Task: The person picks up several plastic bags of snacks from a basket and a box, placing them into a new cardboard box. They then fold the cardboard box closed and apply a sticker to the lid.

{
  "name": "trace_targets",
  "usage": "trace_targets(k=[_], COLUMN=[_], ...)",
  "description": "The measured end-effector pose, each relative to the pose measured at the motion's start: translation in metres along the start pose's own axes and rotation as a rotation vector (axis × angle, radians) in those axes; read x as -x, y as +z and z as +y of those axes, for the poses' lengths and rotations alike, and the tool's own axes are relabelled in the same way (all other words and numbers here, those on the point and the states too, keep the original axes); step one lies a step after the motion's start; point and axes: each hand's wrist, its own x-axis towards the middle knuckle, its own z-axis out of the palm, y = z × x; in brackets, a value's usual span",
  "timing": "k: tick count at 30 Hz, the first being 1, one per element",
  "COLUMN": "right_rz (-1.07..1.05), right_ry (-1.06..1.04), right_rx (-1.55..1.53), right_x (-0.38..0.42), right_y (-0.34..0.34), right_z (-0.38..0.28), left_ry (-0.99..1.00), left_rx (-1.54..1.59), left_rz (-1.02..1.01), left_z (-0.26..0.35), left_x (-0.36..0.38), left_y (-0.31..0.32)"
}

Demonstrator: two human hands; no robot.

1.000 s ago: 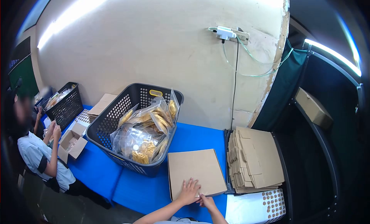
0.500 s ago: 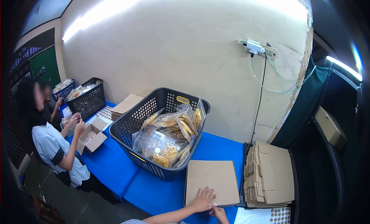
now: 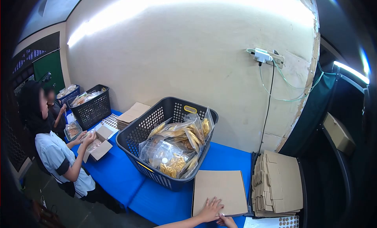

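A closed brown cardboard box (image 3: pixel 220 186) lies on the blue table in front of me. On its top, near the front edge, my left hand (image 3: pixel 211 210) rests flat with its fingers spread. Right beside it, my right hand (image 3: pixel 226 220) is at the front edge of the box, thumb and fingers pinched together. Whatever sits in that pinch is too small to make out. Just behind the box stands a black perforated basket (image 3: pixel 131 143) with clear bags of yellow snacks (image 3: pixel 172 161) inside.
Flattened cartons (image 3: pixel 283 181) are stacked to the right, with a sheet of round stickers (image 3: pixel 288 221) in front of them. At the left, a co-worker (image 3: pixel 64 157) handles something over an open carton (image 3: pixel 103 149). More filled baskets (image 3: pixel 92 110) line the wall.
The camera view has tilted, so the whole scene sits slightly lower and further right. My hands keep their places at the box's front edge. The co-worker's hands have dropped toward the open carton.
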Motion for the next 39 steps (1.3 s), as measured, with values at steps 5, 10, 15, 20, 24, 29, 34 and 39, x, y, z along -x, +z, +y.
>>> trace_targets(k=[5,10,15,20,24,29,34,39], right_rz=[-0.109,-0.109,-0.167,-0.141,-0.062,-0.148,-0.16,0.033], right_ry=[0.034,0.003,0.027,-0.058,-0.186,-0.03,0.003,-0.129], right_rx=[-0.144,-0.087,-0.04,-0.073,0.144,-0.005,-0.126,-0.038], right_x=[0.008,0.012,0.008,0.011,0.037,0.011,0.01,0.005], right_y=[-0.006,-0.009,-0.01,-0.012,0.004,-0.007,-0.006,0.004], right_z=[-0.022,-0.008,-0.003,0.005,-0.027,0.001,-0.003,0.002], left_ry=[0.0,0.001,0.01,0.009,0.019,0.013,0.029,0.031], left_rx=[0.041,0.029,0.038,0.049,0.018,0.001,0.038,0.017], left_rz=[0.043,0.035,0.052,0.048,0.044,0.045,0.05,0.029], left_z=[-0.001,-0.002,0.0,0.001,-0.001,-0.002,-0.004,-0.003], left_x=[0.0,0.0,0.002,0.001,0.0,0.0,-0.001,-0.003], left_y=[0.002,0.003,0.001,0.004,0.002,0.005,0.005,0.008])
